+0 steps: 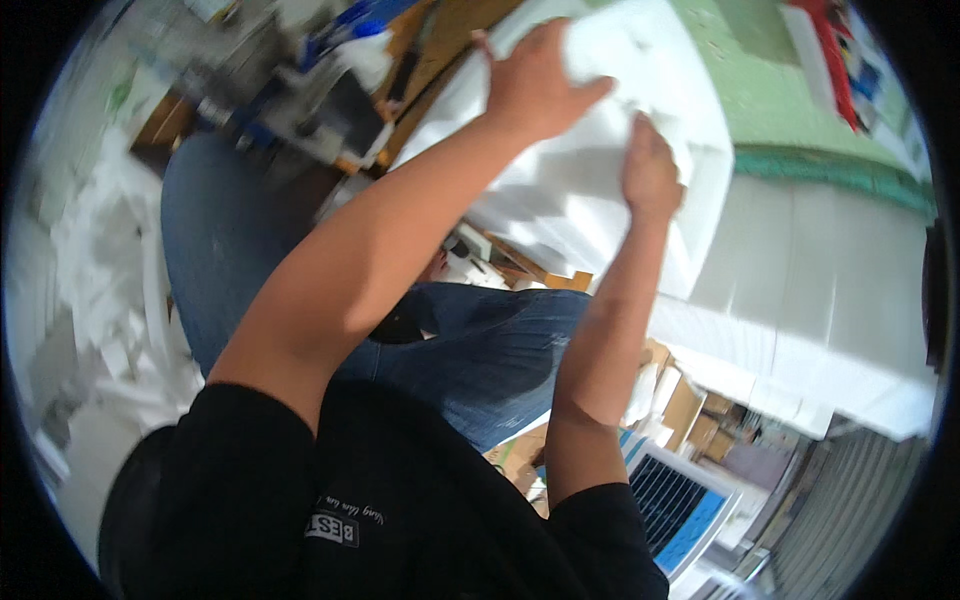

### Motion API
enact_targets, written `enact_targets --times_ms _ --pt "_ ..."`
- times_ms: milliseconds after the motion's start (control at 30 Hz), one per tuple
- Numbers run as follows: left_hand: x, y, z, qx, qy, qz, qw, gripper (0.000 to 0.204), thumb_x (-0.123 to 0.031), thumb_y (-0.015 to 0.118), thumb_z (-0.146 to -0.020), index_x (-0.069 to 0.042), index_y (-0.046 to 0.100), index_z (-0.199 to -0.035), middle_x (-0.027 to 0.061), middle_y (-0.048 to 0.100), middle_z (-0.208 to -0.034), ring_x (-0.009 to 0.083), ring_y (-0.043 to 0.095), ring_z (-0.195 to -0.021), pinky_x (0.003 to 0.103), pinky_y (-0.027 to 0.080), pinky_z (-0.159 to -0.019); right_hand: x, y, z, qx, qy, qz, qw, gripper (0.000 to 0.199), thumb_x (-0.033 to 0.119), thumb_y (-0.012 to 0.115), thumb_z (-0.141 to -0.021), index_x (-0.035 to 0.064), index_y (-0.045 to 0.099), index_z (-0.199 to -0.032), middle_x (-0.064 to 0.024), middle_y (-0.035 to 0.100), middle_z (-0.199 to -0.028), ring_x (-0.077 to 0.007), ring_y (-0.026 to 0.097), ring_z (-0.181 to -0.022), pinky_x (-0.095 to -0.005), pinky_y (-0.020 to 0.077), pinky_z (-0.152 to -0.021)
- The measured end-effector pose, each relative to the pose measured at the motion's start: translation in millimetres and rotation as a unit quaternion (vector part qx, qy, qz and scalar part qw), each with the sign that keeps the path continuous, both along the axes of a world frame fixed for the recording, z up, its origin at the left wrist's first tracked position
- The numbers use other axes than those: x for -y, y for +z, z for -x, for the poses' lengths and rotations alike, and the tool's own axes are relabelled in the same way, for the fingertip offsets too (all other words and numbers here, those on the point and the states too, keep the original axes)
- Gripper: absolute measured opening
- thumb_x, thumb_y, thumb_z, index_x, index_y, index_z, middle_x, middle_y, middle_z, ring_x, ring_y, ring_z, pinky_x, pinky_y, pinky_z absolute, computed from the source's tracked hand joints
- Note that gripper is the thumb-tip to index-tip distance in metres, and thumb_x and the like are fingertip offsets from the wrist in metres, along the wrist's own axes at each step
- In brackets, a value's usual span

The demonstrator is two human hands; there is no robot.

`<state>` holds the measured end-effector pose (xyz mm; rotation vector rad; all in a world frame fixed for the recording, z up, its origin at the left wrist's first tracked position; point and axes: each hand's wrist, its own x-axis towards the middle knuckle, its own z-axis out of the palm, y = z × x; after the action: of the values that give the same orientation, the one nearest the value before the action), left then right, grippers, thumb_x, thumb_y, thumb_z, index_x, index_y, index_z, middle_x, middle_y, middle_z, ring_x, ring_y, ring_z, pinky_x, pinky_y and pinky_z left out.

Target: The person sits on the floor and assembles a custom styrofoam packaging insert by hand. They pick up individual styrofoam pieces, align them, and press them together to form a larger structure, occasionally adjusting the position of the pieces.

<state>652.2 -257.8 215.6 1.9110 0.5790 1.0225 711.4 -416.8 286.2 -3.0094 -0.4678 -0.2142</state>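
Note:
A large white sheet or block that looks like foam (560,190) lies under both my hands, its surface dented and creased in places. My left hand (538,85) rests on its far part, thumb stretched toward the right and fingers spread. Nearer the right side of the white piece is my right hand (652,170), seen edge-on and laid against the surface. Its fingers point away from me, and some are hidden behind the hand. Neither hand is closed around the piece.
A green work surface (755,80) with a red object (838,60) lies at the far right. Stacked white foam sheets (800,260) stand below it. Dark tools and blue items (330,100) crowd the far left. White scraps (110,260) cover the left side. A white-framed fan or cooler (680,510) stands lower right.

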Motion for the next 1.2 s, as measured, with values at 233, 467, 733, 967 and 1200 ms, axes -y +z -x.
enact_targets --times_ms 233,467,733,967,1200 --pt "-27.7 12.2 11.9 -0.056 -0.043 0.054 0.996 0.085 -0.049 0.083 -0.083 -0.003 0.050 -0.146 0.0205 0.063 -0.136 0.0332 0.060 -0.127 0.048 0.039 -0.114 17.1 0.3 5.8 0.139 0.136 -0.299 0.934 0.058 0.048 0.049 -0.105 0.0058 0.059 -0.144 -0.0211 0.056 -0.149 -0.0352 0.050 -0.141 -0.0472 0.0317 -0.121" --pt "-12.7 21.9 10.9 -0.062 -0.066 0.019 0.996 0.082 -0.047 0.081 -0.087 0.003 0.051 -0.145 0.0252 0.059 -0.139 0.0364 0.059 -0.127 0.043 0.045 -0.109 209.7 -5.3 0.8 0.186 -0.060 -0.760 0.619 0.065 0.048 0.030 -0.110 0.0009 0.055 -0.147 -0.0204 0.054 -0.150 -0.0312 0.047 -0.142 -0.0460 0.0212 -0.124" --pt "-32.8 18.9 14.4 -0.063 -0.078 0.033 0.994 0.086 -0.049 0.079 -0.089 0.007 0.048 -0.146 0.0245 0.058 -0.137 0.0321 0.060 -0.121 0.041 0.047 -0.105 207.5 -46.2 -32.8 -0.173 -0.090 -0.856 0.480 0.077 0.065 0.024 -0.108 0.0103 0.045 -0.157 -0.0169 0.041 -0.162 -0.0326 0.044 -0.145 -0.0448 0.0359 -0.120" --pt "-20.6 22.4 17.1 -0.056 -0.123 0.062 0.989 0.077 -0.045 0.074 -0.096 0.006 0.046 -0.147 0.0231 0.057 -0.136 0.0291 0.062 -0.115 0.040 0.052 -0.098 217.1 -48.5 -35.2 -0.205 -0.098 -0.802 0.552 0.076 0.066 0.031 -0.107 0.0123 0.045 -0.158 -0.0085 0.043 -0.162 -0.0250 0.043 -0.147 -0.0401 0.0342 -0.120" --pt "-21.3 21.1 15.1 -0.050 -0.131 0.056 0.989 0.071 -0.040 0.072 -0.098 0.006 0.047 -0.146 0.0221 0.060 -0.132 0.0264 0.063 -0.110 0.039 0.053 -0.095 216.0 -55.1 -41.6 -0.181 -0.115 -0.783 0.584 0.071 0.065 0.034 -0.106 0.0154 0.056 -0.151 -0.0109 0.052 -0.154 -0.0257 0.049 -0.139 -0.0379 0.0352 -0.117"
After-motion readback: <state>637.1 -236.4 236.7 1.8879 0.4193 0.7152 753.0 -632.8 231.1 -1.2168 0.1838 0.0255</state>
